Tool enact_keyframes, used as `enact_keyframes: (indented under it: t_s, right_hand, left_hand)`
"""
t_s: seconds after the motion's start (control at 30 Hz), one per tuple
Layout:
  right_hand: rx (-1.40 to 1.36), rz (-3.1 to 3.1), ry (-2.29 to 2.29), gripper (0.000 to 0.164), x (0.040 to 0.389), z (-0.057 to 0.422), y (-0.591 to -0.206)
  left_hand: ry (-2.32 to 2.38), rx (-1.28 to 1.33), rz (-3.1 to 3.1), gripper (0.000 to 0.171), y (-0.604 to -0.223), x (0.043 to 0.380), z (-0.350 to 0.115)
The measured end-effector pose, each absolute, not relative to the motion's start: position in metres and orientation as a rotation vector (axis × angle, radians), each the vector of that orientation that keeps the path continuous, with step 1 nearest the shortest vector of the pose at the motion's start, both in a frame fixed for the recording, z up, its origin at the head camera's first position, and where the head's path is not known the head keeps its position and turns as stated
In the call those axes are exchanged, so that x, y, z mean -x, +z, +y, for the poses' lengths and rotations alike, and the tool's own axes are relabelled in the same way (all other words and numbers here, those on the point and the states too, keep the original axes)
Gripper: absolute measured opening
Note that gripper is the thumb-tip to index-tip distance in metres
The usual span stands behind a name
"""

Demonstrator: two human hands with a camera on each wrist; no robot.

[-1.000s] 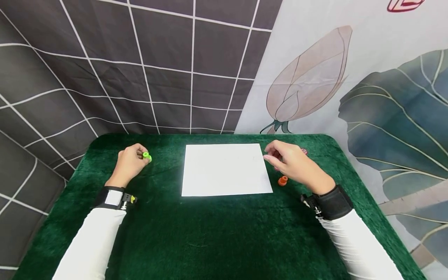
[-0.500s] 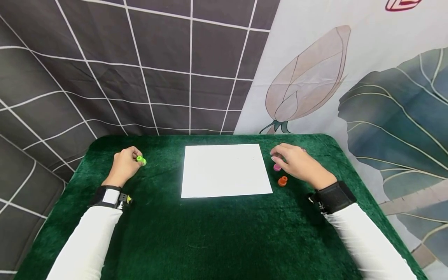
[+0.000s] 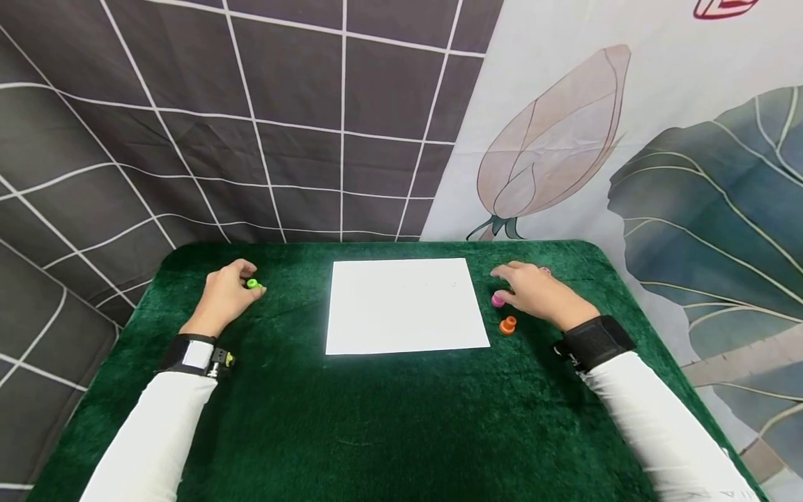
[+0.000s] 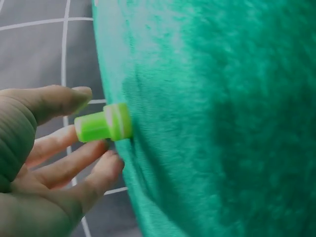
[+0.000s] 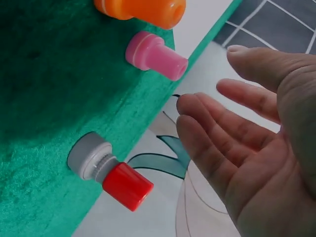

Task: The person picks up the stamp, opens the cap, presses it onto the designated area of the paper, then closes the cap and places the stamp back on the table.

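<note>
Starting at the left, we see a dark grey cloth with white grid lines (image 3: 383,84) hanging beyond the left hand (image 3: 224,296) and running across behind the space between the hands. A white sleeve (image 3: 144,439) and a black band end at that wrist. The left hand is spread fairly wide, thumb apart from the fingers, gripping nothing. Between thumb and fingertips the green stamp (image 4: 96,126) stands upright on the green tabletop (image 3: 401,425); the thumb sits clear of it, and we cannot tell whether a fingertip touches it.

Between the two hands, well apart from the left one and near the right one, we find a sheet of white paper (image 3: 406,307) lying flat, with a few faint marks toward its right side.

Next comes the pink stamp (image 5: 155,55), upright and just beside the right hand (image 3: 539,296), near its thumb. The orange stamp (image 5: 148,10) stands upright on our side of that hand. The right hand is wide too, thumb apart from the fingers, holding nothing. Just beyond its back stands the red-and-grey stamp (image 5: 127,186), partly hidden from the head view. Farther right hangs a white cloth (image 3: 564,42) printed with a pinkish bud and large blue-green leaves.
</note>
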State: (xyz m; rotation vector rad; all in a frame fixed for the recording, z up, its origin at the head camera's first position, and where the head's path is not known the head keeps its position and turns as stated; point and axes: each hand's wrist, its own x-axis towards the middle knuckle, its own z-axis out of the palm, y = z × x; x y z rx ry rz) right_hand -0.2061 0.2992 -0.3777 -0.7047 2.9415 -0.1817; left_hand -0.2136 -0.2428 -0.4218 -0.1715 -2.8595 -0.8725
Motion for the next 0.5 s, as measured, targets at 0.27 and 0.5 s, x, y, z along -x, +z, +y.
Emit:
enact_keyframes:
  t_s: [0.27, 0.5]
  right_hand:
    - [0.694, 2.852, -0.207, 0.044, 0.210, 0.300, -0.386]
    - [0.739, 2.838, -0.210, 0.040, 0.213, 0.299, -0.392]
  left_hand:
    - [-0.754, 0.247, -2.808, 0.047, -0.397, 0.199, -0.224]
    - [-0.707, 0.368, -2.752, 0.045, -0.383, 0.185, -0.204]
